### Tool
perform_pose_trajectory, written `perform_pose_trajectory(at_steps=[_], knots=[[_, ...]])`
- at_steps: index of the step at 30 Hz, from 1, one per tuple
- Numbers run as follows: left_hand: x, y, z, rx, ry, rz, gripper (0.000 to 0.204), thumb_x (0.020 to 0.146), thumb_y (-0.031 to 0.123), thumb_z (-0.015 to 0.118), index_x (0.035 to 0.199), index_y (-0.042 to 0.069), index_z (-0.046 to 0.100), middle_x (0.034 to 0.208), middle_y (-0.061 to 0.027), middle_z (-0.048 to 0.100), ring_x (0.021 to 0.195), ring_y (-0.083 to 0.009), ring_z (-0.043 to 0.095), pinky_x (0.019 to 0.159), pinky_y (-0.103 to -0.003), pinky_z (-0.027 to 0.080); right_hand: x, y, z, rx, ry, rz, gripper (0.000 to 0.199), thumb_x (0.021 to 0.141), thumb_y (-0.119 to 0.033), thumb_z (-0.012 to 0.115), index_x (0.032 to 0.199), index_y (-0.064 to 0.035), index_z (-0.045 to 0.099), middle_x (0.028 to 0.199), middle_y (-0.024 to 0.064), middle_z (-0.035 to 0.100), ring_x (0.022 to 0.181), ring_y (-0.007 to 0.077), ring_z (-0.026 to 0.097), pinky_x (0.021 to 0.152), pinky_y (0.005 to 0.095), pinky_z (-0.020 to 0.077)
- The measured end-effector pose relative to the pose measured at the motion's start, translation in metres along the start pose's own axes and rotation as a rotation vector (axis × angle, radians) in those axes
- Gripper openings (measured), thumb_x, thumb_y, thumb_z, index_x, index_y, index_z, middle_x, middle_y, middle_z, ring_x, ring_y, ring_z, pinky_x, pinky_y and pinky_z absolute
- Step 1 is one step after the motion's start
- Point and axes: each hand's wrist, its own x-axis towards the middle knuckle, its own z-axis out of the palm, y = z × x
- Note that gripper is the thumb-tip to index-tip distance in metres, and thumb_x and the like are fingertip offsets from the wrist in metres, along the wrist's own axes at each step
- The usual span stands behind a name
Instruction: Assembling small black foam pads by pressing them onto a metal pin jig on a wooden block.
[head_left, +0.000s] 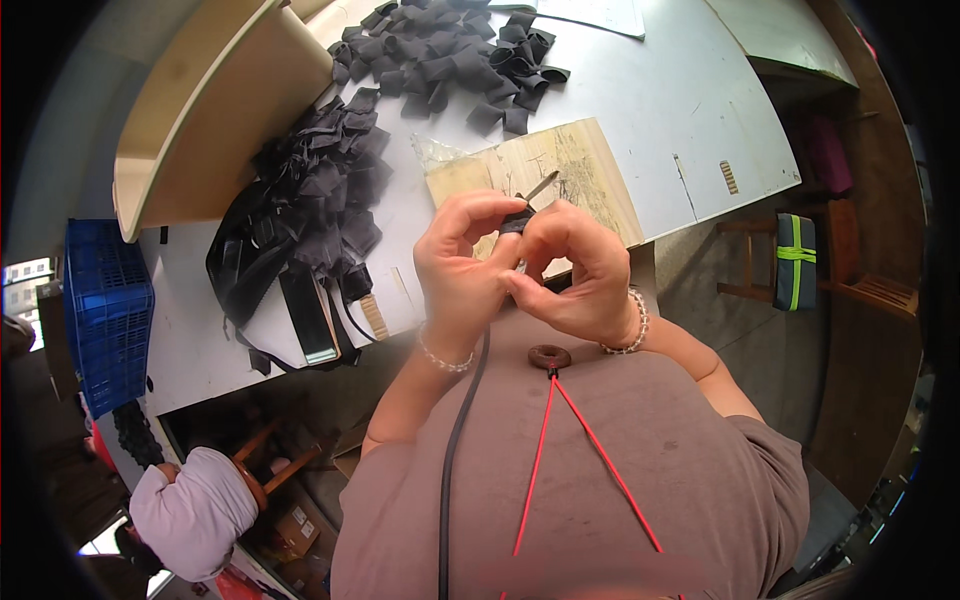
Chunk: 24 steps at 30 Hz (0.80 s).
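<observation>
Both hands meet above a wooden board. My left hand [462, 255] is closed, its fingers pinching a small black fabric piece [516, 219]. Close against it, my right hand [585, 265] is curled with bent fingers at the same piece. A slim metal blade [543, 185] sticks out past the fabric; its other end is hidden by the fingers, so which hand holds it, if either, cannot be told. Something small and pale shows between the thumbs, too small to name. Under the hands lies the scuffed wooden board [600, 165].
Black fabric pieces lie in a far pile [450, 55] and a left pile [335, 190] beside a tan panel [215, 130]. A phone-like dark slab [308, 315] lies at the table's near edge. A blue crate [108, 310] stands left. Another person [195, 510] sits lower left.
</observation>
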Motion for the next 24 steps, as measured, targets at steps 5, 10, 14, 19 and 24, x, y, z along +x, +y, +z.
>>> perform_pose_trajectory(at_steps=[5,10,14,19,24], knots=[[0.005,0.005,-0.003,0.05,0.033,0.077,0.022,0.073,-0.013,0.058,0.092,-0.002,0.061,0.096,-0.0074,0.055,0.086,-0.0141,0.059,0.078,-0.025,0.051,0.003,-0.001,-0.009,-0.286,0.09,-0.03,0.033,0.063,-0.003,0.08,0.088,-0.0024,0.06,0.082,0.0058,0.06,0.057,0.0088,0.059,0.049,0.0203,0.0477],[0.003,0.004,0.001,0.102,0.034,0.158,0.023,0.072,-0.014,0.059,0.092,-0.001,0.061,0.095,-0.0077,0.056,0.085,-0.014,0.059,0.078,-0.026,0.051,0.004,0.006,-0.008,-0.356,0.136,-0.013,0.021,0.068,0.002,0.073,0.087,-0.0012,0.064,0.077,0.0066,0.061,0.056,0.009,0.059,0.05,0.0197,0.048],[0.0,0.002,0.004,0.288,0.009,0.271,0.025,0.074,-0.012,0.061,0.097,0.0,0.061,0.094,-0.0079,0.059,0.085,-0.0137,0.06,0.079,-0.026,0.05,0.003,0.008,-0.013,-0.338,0.1,-0.032,0.016,0.072,0.005,0.064,0.088,0.0004,0.065,0.077,0.0055,0.062,0.053,0.006,0.055,0.046,0.0172,0.0424],[0.003,-0.001,-0.006,-0.062,-0.053,-0.024,0.028,0.077,-0.008,0.063,0.104,0.0,0.059,0.096,-0.0079,0.062,0.087,-0.0118,0.059,0.077,-0.024,0.047,0.004,0.018,-0.029,0.238,-0.095,0.379,0.009,0.077,0.002,0.065,0.086,0.0032,0.064,0.069,0.0012,0.058,0.049,0.0028,0.051,0.04,0.0167,0.0348],[0.006,-0.006,-0.019,-0.049,-0.258,-0.019,0.025,0.078,-0.007,0.064,0.1,0.002,0.056,0.094,-0.0058,0.061,0.088,-0.0101,0.057,0.075,-0.021,0.045,0.0,0.011,-0.03,0.587,-0.085,0.566,0.007,0.08,-0.002,0.065,0.083,0.0037,0.063,0.062,0.002,0.056,0.044,0.0056,0.049,0.039,0.0173,0.037]])
